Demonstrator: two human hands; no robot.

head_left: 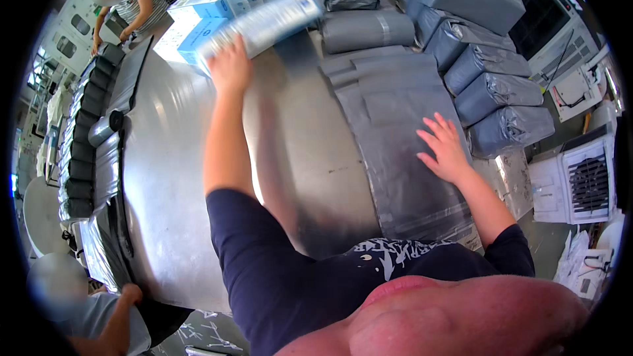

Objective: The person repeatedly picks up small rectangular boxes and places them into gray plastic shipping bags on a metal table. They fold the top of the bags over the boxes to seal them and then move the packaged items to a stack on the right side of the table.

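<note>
My left hand (229,66) reaches far over the metal table and grips the near end of a long white and light-blue carton (270,21), which is smeared by motion. It lies across the front of a stack of similar blue and white cartons (210,5). My right hand (444,149) has its fingers spread over a layered pile of flat grey plastic bags (402,112) at the right of the table. Nothing is in it; whether it touches the bags I cannot tell.
Filled grey plastic parcels (498,99) are stacked along the right, with more grey parcels (366,29) at the far edge. The metal table (178,178) spans the middle. Dark rolls (79,151) line its left side. Two other people work at far left and lower left.
</note>
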